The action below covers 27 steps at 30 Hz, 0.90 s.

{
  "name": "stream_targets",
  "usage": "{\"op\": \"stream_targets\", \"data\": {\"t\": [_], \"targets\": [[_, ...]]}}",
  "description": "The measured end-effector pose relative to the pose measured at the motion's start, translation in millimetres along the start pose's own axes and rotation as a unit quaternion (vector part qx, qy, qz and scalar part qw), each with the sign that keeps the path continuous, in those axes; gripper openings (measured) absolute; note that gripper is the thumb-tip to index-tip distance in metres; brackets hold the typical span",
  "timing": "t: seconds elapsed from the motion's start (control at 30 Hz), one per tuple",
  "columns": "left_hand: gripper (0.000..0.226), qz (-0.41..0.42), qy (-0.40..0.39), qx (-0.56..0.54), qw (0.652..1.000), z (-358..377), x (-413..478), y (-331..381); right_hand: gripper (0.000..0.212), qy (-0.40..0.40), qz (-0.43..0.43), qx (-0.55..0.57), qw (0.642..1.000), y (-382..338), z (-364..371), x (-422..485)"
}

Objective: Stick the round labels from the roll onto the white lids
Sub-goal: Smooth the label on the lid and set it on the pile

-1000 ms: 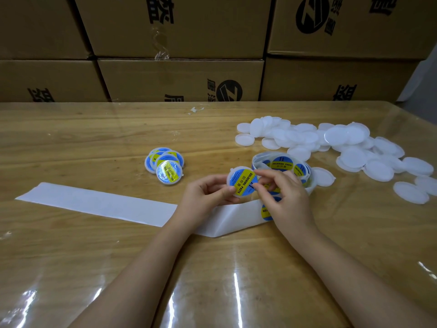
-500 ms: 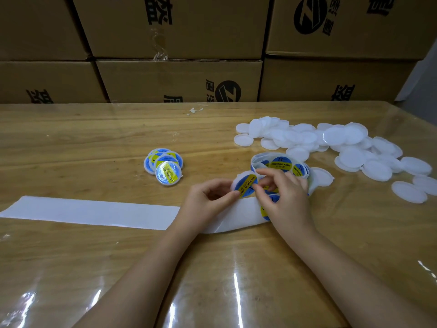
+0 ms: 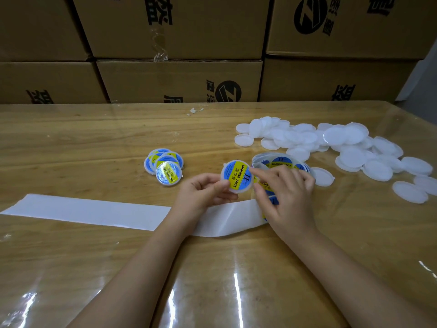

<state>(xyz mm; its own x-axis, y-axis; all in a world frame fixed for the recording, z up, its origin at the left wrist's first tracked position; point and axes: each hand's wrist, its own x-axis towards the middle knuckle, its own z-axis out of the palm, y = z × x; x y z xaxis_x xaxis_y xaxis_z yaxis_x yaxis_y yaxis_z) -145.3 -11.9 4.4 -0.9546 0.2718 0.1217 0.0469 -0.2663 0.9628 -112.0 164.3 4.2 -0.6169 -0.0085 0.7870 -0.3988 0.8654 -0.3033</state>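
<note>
Lid (image 3: pixel 236 177) with blue-and-yellow label on top, tilted toward camera, just left of label roll (image 3: pixel 281 162). Left grip (image 3: pixel 201 192): thumb and fingers pinch lid at its lower-left edge. Right grip (image 3: pixel 288 197): fingers relaxed, lying over roll, holding nothing; index fingertip (image 3: pixel 255 172) touches lid's right edge. White backing strip (image 3: pixel 94 210) runs left from roll across table (image 3: pixel 71 143). Labelled lids (image 3: pixel 165 166) stacked near, further left. Bare white lids (image 3: pixel 343 150) heaped right of roll. Cardboard boxes (image 3: pixel 179 79) behind table.
</note>
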Motion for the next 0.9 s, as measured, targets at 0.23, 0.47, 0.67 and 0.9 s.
{"op": "stream_targets", "data": {"t": [0.23,0.47,0.67,0.9], "targets": [[0.015,-0.018,0.000,-0.042,0.999,-0.3,-0.2,-0.2,0.023,0.016,-0.032,0.013,0.999,0.9,-0.4,0.0],[0.020,-0.011,-0.008,-0.052,0.999,-1.1,0.0,-0.8,0.023,-0.007,-0.073,0.030,0.997,-6.3,-0.5,-0.8],[0.016,-0.004,-0.038,-0.040,0.998,-1.1,-0.6,-4.6,0.024,-0.033,-0.067,0.018,0.997,-11.5,3.0,0.6],[0.019,-0.008,-0.073,-0.021,0.997,-2.2,0.3,-8.0,0.028,-0.010,0.002,-0.020,1.000,-13.9,6.2,3.8]]}}
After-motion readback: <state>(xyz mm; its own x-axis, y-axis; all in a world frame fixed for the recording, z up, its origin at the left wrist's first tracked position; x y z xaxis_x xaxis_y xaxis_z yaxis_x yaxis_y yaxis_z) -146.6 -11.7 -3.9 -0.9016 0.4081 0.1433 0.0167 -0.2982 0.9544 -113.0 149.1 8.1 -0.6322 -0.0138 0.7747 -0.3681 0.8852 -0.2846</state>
